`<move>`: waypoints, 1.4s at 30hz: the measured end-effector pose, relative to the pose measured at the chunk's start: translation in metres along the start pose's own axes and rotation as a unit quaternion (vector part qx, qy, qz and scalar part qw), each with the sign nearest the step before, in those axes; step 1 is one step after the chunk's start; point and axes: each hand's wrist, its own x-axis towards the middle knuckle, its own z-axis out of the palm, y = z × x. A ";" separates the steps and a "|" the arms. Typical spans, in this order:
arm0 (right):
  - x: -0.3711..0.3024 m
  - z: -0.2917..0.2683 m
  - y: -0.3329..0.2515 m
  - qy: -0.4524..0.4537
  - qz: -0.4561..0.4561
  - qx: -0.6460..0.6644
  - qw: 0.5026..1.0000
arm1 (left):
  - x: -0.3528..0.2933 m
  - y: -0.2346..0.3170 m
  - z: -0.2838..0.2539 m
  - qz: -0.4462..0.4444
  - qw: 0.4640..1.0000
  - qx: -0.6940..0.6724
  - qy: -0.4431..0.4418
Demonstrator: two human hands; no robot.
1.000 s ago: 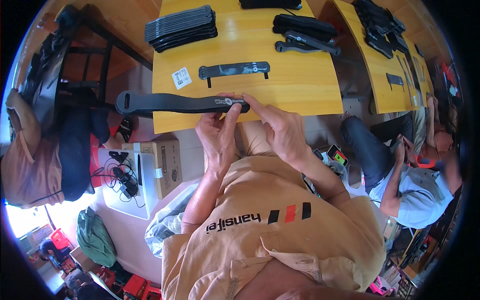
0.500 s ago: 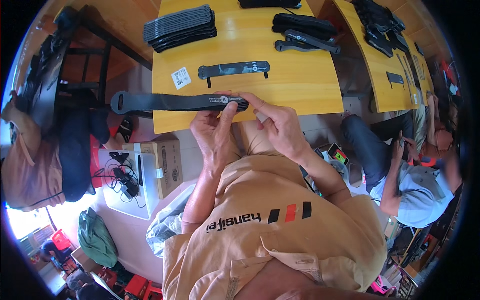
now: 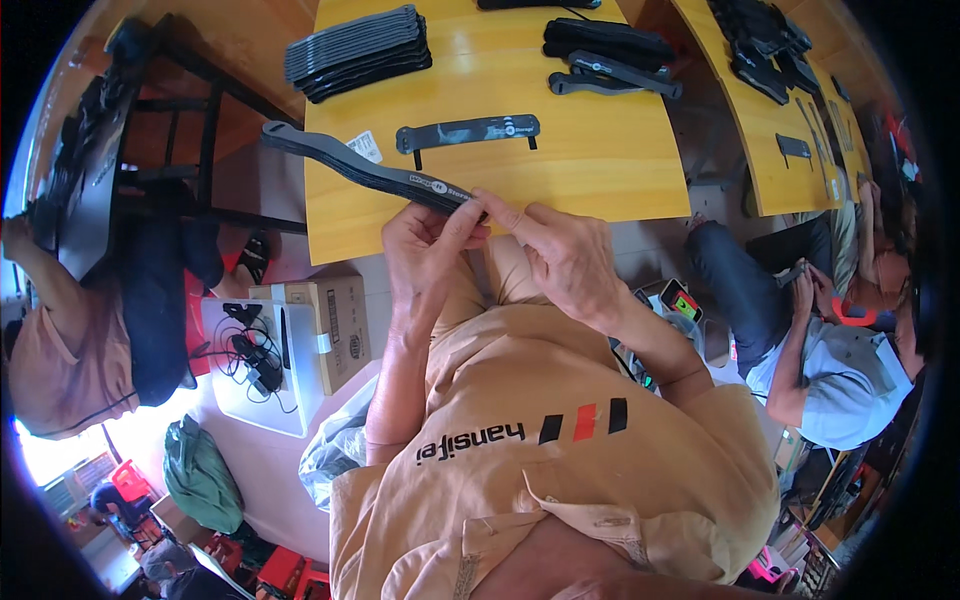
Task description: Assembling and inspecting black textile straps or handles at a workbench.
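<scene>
A thin stack of black hook-and-loop straps (image 3: 350, 165) with slotted far ends is in my left hand (image 3: 428, 248), thumb on top and fingers curled beneath. The stack slants up to the left over the table's front edge. At its near end, the fingers of my right hand (image 3: 575, 258) are bent, with the index fingertip against the strap ends; its thumb is partly hidden. Beyond my hands a single dark strap (image 3: 466, 132) lies across the table, with two short black tabs below it.
On the yellow table (image 3: 600, 185) stand a tall pile of straps (image 3: 358, 55) at back left and loose straps (image 3: 615, 75) at back right. A white label (image 3: 368, 146) lies partly behind the held stack. Co-workers sit on both sides. Below left are a carton (image 3: 345, 325) and a white bin (image 3: 290, 370).
The held straps have tilted from nearly level to slanting up leftward, their slotted end swinging away from me. My right index finger has shifted slightly along the near end.
</scene>
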 end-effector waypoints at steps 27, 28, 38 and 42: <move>-0.006 0.021 0.009 -0.017 0.026 0.077 0.997 | 0.002 0.003 -0.009 -0.074 0.993 0.032 -0.080; -0.005 0.026 0.015 0.014 0.009 0.175 0.984 | 0.003 0.001 -0.012 -0.071 0.993 0.042 -0.088; -0.012 0.030 0.018 -0.199 0.168 0.594 0.761 | -0.018 0.020 0.000 -0.124 0.966 -0.022 -0.227; 0.004 0.001 0.042 -0.107 0.258 0.481 0.831 | -0.019 0.018 -0.016 -0.118 0.981 -0.020 -0.151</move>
